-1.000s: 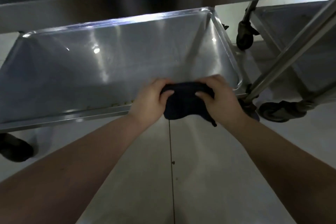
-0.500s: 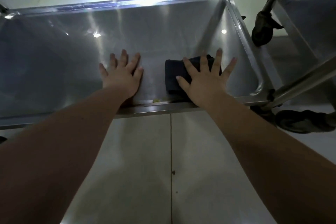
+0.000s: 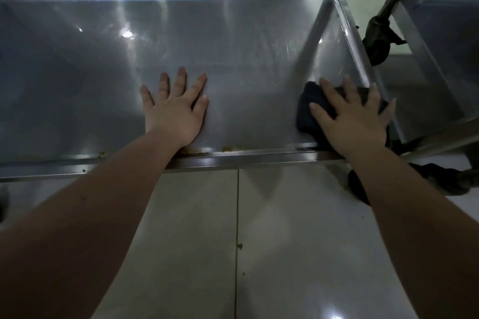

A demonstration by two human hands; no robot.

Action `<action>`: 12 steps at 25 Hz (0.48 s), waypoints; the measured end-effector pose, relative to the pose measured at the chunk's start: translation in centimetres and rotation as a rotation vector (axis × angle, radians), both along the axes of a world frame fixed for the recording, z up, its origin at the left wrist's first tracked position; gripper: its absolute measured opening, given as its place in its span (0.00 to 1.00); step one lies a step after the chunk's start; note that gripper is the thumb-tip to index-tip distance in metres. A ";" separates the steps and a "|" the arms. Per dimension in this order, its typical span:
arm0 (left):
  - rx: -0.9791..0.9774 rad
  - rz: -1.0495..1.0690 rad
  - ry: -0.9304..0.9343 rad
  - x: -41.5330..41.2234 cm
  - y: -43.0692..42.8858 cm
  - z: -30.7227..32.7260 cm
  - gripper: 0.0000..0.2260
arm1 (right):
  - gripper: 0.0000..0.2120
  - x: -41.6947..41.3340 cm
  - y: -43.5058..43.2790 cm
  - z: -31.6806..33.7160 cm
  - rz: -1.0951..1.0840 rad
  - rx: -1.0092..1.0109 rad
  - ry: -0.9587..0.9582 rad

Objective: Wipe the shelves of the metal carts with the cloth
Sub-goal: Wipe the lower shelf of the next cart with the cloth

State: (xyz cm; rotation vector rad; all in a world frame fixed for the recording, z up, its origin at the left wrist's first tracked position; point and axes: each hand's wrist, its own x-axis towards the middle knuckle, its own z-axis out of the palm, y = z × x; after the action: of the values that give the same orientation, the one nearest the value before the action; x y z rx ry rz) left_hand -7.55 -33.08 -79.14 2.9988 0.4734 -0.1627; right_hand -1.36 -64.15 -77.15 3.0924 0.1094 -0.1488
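Since half a second back, the right hand [image 3: 359,122] has slid the cloth [image 3: 309,111] from mid-shelf over toward the right edge of the shelf [image 3: 233,41], while the left hand [image 3: 175,109] sits about where it was, flat near the front edge. Shelf is a shallow stainless tray, brushed and shiny, raised lip all round, rounded corners, glare along the back rim. Cloth is dark, soft, bunched into a rough rectangle; can't really call a long axis with the hand on top. It lies in the front right corner, pinned under the right palm, fingers spread wide. Left fingers are loosely spread, pressing bare metal. Some yellowish crumbs [image 3: 230,148] lie along the front lip. Pale glossy floor tiles [image 3: 285,241] below.
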 end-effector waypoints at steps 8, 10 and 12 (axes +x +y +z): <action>-0.030 0.019 0.016 -0.4 0.0 0.4 0.23 | 0.33 -5.0 9.3 -0.5 0.377 0.027 0.009; -0.026 0.024 0.007 -0.5 -0.4 0.4 0.23 | 0.31 -2.8 2.8 -0.3 0.226 -0.005 -0.011; -0.006 0.025 0.010 -0.4 -1.1 0.3 0.23 | 0.32 -1.5 -1.7 -0.1 0.004 -0.028 0.034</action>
State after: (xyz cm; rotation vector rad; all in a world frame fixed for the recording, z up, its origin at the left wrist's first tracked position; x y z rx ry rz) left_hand -7.96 -34.14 -78.86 2.9861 0.5098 -0.1770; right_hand -2.89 -65.84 -77.24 3.0618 0.1137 -0.2016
